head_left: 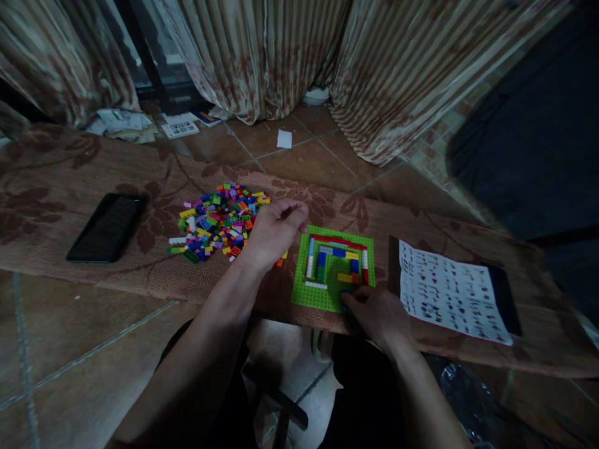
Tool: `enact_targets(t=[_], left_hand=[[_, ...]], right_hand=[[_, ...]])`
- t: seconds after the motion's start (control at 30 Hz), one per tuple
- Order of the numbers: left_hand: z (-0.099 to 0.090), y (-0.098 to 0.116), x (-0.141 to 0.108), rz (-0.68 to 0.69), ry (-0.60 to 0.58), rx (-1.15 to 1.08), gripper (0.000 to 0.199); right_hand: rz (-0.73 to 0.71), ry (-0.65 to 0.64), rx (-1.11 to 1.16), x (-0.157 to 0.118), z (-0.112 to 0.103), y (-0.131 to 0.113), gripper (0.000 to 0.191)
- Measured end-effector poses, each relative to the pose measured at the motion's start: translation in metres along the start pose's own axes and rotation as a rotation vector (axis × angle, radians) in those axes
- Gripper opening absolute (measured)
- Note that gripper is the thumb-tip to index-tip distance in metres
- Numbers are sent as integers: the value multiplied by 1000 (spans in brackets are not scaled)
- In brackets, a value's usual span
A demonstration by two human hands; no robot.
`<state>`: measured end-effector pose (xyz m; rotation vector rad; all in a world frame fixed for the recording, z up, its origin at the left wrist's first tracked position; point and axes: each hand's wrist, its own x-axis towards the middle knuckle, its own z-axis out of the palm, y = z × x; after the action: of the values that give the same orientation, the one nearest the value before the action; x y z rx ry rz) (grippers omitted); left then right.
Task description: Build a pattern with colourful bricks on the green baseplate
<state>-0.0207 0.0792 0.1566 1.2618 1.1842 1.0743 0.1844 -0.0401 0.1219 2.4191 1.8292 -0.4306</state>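
A green toy-brick baseplate (pixel 334 302) lies on the cloth-covered bench in front of me. On it, red, white and light blue bricks make an outer line, and blue, grey, yellow, green and orange bricks form a smaller shape within. My right hand (pixel 381 315) reaches over the plate's lower right corner, thumb and fingers pinching a dark blue brick (pixel 345 298) at the plate's surface. Above the upper left corner hovers my left hand (pixel 276 232), its fingers curled together; whatever they hold, if anything, is hidden. A pile of loose multicoloured bricks (pixel 219 221) spreads left of that hand.
A black phone (pixel 107 227) rests on the bench's brown patterned cloth (pixel 154 274) at left. To the right, a printed sheet (pixel 449 290) lies over a dark flat object (pixel 505 299). Striped curtains (pixel 262 56) hang behind, with papers (pixel 124 121) on the tiled floor.
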Motion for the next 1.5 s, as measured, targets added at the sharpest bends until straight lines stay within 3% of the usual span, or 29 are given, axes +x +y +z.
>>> enact_targets(t=[0.93, 1.2, 1.27, 1.4, 1.5], left_hand=[[0, 0, 0, 18, -11, 71, 20], [2, 0, 0, 23, -37, 147, 25], [7, 1, -4, 50, -107, 203, 26], [29, 1, -24, 73, -434, 416, 29], [49, -1, -46, 106, -545, 693, 25]], right_hand=[[87, -120, 27, 1, -8, -5, 31], [53, 14, 247, 1, -8, 17, 32], [36, 55, 380, -1, -8, 30, 26], [-12, 66, 587, -12, -6, 51, 21], [-139, 28, 619, -22, -5, 55, 20]])
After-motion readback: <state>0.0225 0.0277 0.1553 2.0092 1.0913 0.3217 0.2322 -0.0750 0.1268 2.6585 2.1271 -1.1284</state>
